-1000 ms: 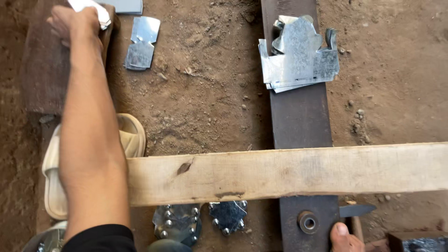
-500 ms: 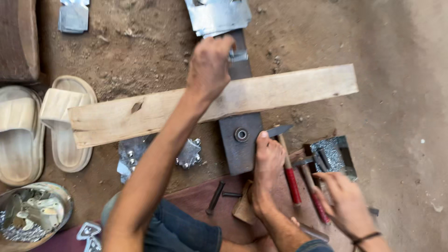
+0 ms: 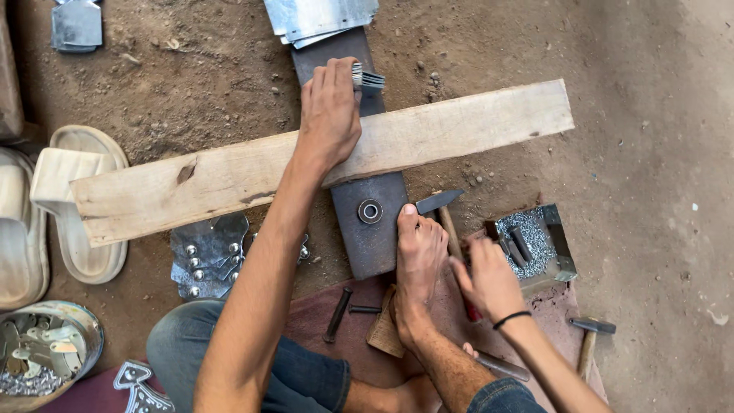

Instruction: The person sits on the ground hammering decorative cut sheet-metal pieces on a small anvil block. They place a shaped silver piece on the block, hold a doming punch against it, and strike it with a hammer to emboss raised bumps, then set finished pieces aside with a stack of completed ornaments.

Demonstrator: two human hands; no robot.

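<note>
**Item: sheet-metal work on the ground, one seated person.**

- Landmark: dark steel bar (image 3: 367,229), lying flat, with a round hole near its close end.
- Wooden plank (image 3: 459,130): laid crosswise over the bar.
- Left hand (image 3: 329,115): reaches over the plank to the bar's far part. It is closed on a small stack of thin metal pieces (image 3: 368,79), which stands edge-up on the bar.
- Right hand (image 3: 489,279): to the right of the bar's near end, well apart from the left. Its fingers curl by the handle of a hammer (image 3: 440,200). Whether it grips the handle cannot be told.
- Bare foot (image 3: 417,252): toes touch the bar's right edge.
- Handling note, as a judgement: the stack is best pinched square with its edges flush, and the foot kept braced so the bar does not creep.
- Right of the bar: open tray of small rivets (image 3: 562,237), with a second hammer (image 3: 585,340) beyond it.
- Left of the bar: riveted bright plates (image 3: 206,256), pale sandals (image 3: 76,214) and a bowl of small parts (image 3: 46,352).
- On the bar's far end: loose cut sheets (image 3: 321,17).
- Near end: a punch (image 3: 338,313) on a maroon mat (image 3: 313,306).
- Surface: packed brown earth floor (image 3: 612,76), gritty with pebbles. No walls are in view.
</note>
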